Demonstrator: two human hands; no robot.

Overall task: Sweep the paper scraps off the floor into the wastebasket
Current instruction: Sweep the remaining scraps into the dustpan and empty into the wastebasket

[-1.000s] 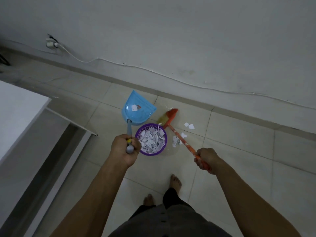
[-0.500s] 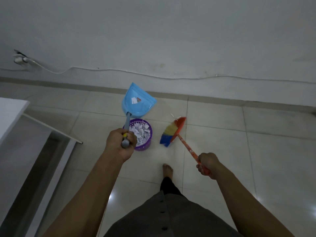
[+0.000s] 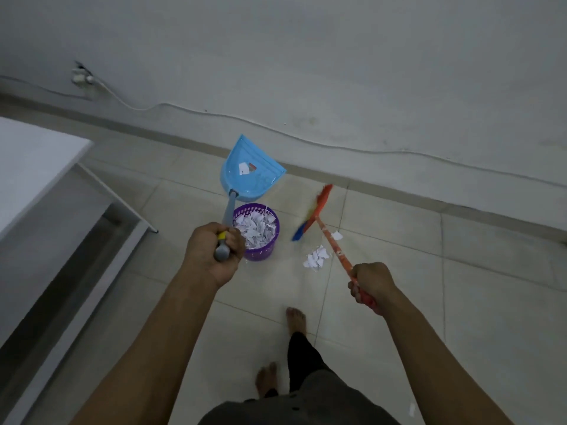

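My left hand (image 3: 213,250) grips the grey handle of a blue dustpan (image 3: 250,173), whose pan is raised beyond the wastebasket with one white scrap stuck inside. The purple wastebasket (image 3: 259,251) stands on the floor just right of that hand, filled with white paper scraps. My right hand (image 3: 369,285) holds the orange handle of a small broom (image 3: 316,214); its orange and blue bristles sit to the right of the wastebasket. A small pile of paper scraps (image 3: 316,259) lies on the tiles beside the broom handle, and one loose scrap (image 3: 337,235) lies just past it.
A white table (image 3: 33,161) with a metal frame stands at the left. The wall (image 3: 306,72) runs across the back, with a socket (image 3: 80,78) and a white cable (image 3: 306,139) along it. My bare feet (image 3: 296,320) are on the tiled floor below the scraps.
The view swung back left and down. The broom head turned edge-on and moved right of the wastebasket, and the scrap pile is in view again. The dustpan stays raised.
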